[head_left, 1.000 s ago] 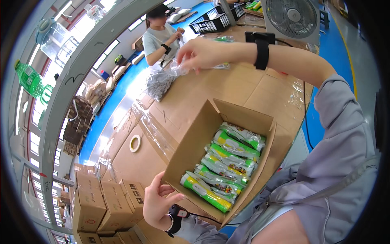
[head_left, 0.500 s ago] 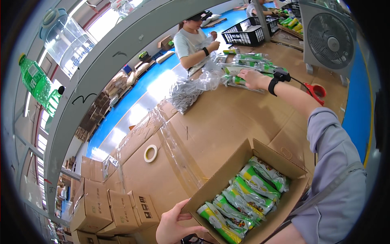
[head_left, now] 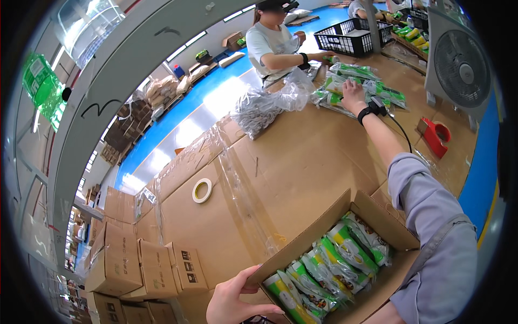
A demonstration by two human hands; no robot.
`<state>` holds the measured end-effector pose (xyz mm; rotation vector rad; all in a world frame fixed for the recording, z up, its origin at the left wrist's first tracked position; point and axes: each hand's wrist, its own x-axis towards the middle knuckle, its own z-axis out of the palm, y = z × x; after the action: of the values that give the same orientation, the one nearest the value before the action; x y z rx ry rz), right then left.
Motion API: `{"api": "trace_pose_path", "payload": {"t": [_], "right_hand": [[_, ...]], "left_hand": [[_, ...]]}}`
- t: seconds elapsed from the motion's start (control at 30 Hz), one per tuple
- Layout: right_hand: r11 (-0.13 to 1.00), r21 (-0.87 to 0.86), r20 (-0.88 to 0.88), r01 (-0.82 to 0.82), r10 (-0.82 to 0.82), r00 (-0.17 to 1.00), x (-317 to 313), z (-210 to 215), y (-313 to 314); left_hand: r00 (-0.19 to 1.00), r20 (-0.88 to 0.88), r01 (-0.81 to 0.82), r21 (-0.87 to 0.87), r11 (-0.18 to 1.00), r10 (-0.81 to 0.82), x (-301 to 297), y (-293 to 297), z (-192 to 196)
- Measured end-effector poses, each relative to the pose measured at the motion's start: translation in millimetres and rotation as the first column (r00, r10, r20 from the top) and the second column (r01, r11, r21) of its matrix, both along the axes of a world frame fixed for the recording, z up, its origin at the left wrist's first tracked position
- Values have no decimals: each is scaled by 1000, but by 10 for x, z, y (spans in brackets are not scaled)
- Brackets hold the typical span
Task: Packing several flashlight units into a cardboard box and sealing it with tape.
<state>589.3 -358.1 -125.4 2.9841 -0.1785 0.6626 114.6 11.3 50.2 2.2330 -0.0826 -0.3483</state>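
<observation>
My left hand (head_left: 237,300) is touching the box (head_left: 318,229) at its left side, thumb and fingers standing apart, and green packs (head_left: 330,264) are lying in a row inside; across the table (head_left: 302,162), my right hand (head_left: 353,96) is resting on a pile (head_left: 386,92) of packs (I cannot tell whether it is clamping one), near a co-worker (head_left: 276,44)

The only view looks from the person's head, left of its midline, forward and down across the cardboard-covered table (head_left: 302,167). Its wide fisheye picture darkens toward the corners. The open carton (head_left: 305,240) stands close, cut by the lower edge; the black plastic crate (head_left: 345,42) lies far off, near the top.
</observation>
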Motion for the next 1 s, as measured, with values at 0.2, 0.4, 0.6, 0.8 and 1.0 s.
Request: {"api": "trace_pose_path", "payload": {"t": [0.2,0.4,0.6,0.8,1.0], "right_hand": [[967,-251,98,-40,67,993,-31,-5,-231],[766,397,78,-506,521,850,-882,289,-623],[731,403,54,-551,582,811,-1702,311,-512],[699,233,22,-676,691,723,-1479,62,-116],[921,-160,-145,-355,334,931,-1181,-302,40]], "left_hand": [[1000,7,6,-112,994,-5,-55,46,-89],[989,106,94,115,989,-106,-49,144,-249],[989,134,60,68,996,-69,-42,100,-231],[987,158,35,15,999,-37,-140,82,-216],[986,153,62,48,997,-69,-143,145,-259]]}}
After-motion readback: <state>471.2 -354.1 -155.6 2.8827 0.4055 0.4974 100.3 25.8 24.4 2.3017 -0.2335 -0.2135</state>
